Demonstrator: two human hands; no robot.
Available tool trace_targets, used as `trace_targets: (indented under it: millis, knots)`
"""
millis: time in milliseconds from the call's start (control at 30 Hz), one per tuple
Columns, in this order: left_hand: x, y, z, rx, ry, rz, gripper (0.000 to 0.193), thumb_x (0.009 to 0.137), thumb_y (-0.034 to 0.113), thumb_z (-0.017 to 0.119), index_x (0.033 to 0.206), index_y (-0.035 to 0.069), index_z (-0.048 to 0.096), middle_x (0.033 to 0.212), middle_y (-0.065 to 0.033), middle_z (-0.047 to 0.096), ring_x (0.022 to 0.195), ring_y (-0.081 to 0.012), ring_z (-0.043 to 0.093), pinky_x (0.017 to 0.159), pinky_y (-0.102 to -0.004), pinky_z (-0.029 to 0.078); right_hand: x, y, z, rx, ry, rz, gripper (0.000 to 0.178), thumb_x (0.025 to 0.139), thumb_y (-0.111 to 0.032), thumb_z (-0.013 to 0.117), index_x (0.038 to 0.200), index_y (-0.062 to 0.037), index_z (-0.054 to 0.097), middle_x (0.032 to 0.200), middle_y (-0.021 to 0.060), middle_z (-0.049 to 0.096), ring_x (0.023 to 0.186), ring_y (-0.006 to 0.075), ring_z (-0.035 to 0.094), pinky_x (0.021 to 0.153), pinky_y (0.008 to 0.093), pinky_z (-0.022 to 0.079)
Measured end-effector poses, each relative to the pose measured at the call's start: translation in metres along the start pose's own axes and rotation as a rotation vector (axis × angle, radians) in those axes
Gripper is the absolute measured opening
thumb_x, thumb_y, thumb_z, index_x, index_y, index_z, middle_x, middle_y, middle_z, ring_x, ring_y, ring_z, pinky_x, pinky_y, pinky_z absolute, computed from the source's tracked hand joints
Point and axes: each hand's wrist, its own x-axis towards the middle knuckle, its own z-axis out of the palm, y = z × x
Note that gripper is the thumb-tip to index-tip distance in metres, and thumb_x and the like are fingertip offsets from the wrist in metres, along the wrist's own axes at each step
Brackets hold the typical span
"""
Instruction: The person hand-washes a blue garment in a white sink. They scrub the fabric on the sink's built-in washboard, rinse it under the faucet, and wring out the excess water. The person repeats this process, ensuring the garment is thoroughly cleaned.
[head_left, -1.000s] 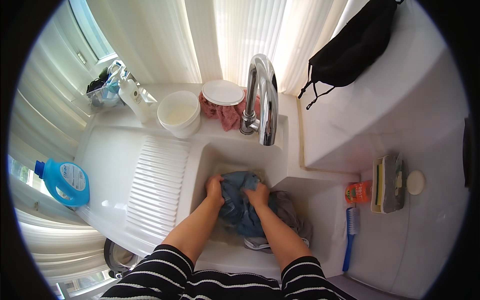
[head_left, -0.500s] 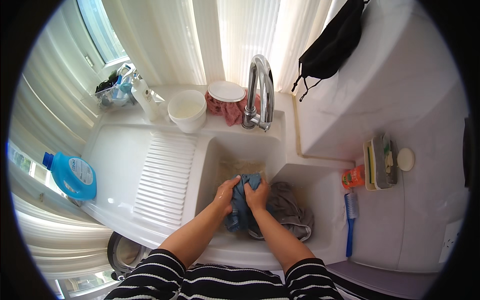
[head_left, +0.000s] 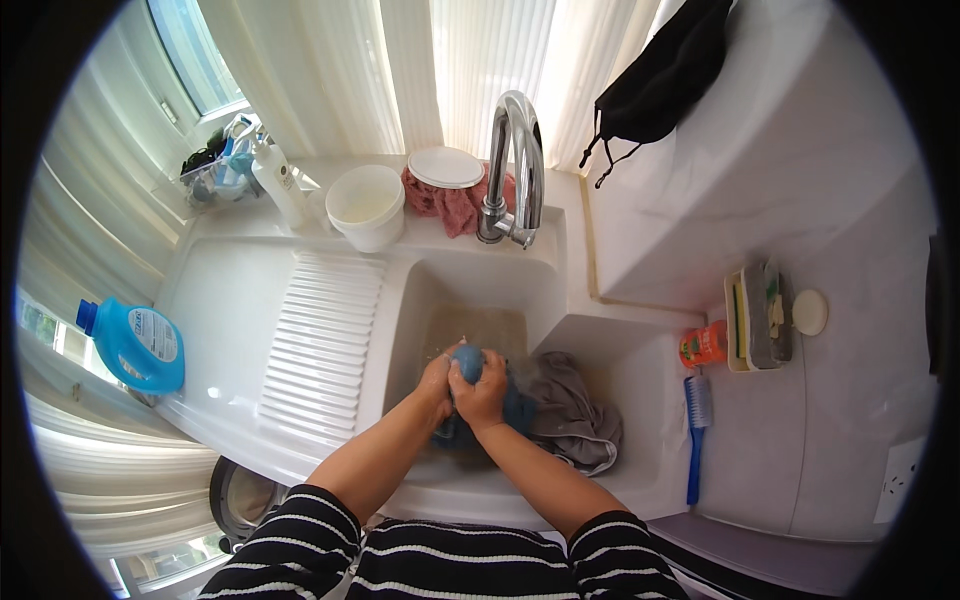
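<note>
Between my two hands is a bunched blue garment (head_left: pixel 467 361), its top bulging up out of my grip. My left hand (head_left: pixel 439 387) is closed on its left side, and my right hand (head_left: pixel 484 393) wraps it from the right. Lower parts of the blue cloth hang into murky water in the white sink (head_left: pixel 400 330), partly hidden by my wrists. Right beside it, a grey-brown garment (head_left: pixel 577 415) with a pale edging lies heaped and partly in the water.
A chrome faucet (head_left: pixel 512 170) arches behind the basin. Left is a ribbed washboard (head_left: pixel 322 345) with a blue detergent bottle (head_left: pixel 140 345) beyond it. A white tub (head_left: pixel 366 210) and red cloth (head_left: pixel 455 208) stand behind. A blue brush (head_left: pixel 696 440) and an orange bottle (head_left: pixel 703 344) are at right.
My hands have drawn together and squeezed the blue garment into a tight bunch, its top now rounded between them. The grey-brown garment stays beside it.
</note>
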Motion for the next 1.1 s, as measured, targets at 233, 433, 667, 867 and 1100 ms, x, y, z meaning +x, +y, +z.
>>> trace_targets:
  millis: [233,433,667,867,1100]
  knots:
    - [0.028,0.000,-0.023,0.103,0.090,0.049,0.026,0.098,0.028,0.054,0.093,0.005,0.065,0.083,-0.0097,0.066,0.071,-0.0206,0.063,0.069,-0.0359,0.054,0.002,-0.003,0.008,0.090,0.137,-0.081,0.024,0.072,-0.018,0.071,0.088,-0.0017,0.065,0.090,0.0137,0.065,0.096,0.0379,0.060,0.084,0.0433,0.048]
    - [-0.002,0.008,0.023,0.286,0.107,-0.047,0.026,0.095,0.029,0.059,0.096,0.003,0.066,0.086,-0.0107,0.067,0.075,-0.0237,0.064,0.069,-0.0347,0.052,0.073,0.090,0.005,-0.264,-0.107,0.302,0.021,0.076,-0.022,0.070,0.078,-0.0014,0.066,0.085,0.0179,0.064,0.076,0.0409,0.062,0.068,0.0481,0.049]
    - [0.060,0.039,-0.021,1.925,0.423,0.504,0.075,0.081,0.045,0.072,0.145,0.019,0.042,0.148,-0.0232,0.039,0.134,-0.0412,0.040,0.105,-0.0516,0.039,0.073,0.096,-0.003,-0.692,-0.470,-0.097,0.079,0.082,-0.056,0.064,0.147,-0.0193,0.036,0.156,0.0169,0.026,0.140,0.0429,0.024,0.109,0.0572,0.028]
    - [0.090,0.007,-0.033,2.343,0.259,0.192,0.090,0.077,0.052,0.071,0.152,0.023,0.030,0.159,-0.0187,0.020,0.148,-0.0382,0.013,0.117,-0.0598,0.008,0.060,0.112,0.011,-0.881,-0.818,-0.066,0.091,0.078,-0.060,0.066,0.154,-0.0256,0.028,0.160,0.0151,0.021,0.148,0.0406,0.009,0.113,0.0657,0.014]
    - [0.165,-0.008,-0.102,2.362,0.188,0.231,0.045,0.088,0.035,0.061,0.129,0.016,0.058,0.141,-0.0160,0.048,0.134,-0.0332,0.042,0.104,-0.0515,0.035,0.105,0.103,0.012,-0.667,-1.043,0.012,0.087,0.078,-0.060,0.066,0.148,-0.0191,0.036,0.151,0.0176,0.036,0.137,0.0412,0.034,0.112,0.0605,0.023]
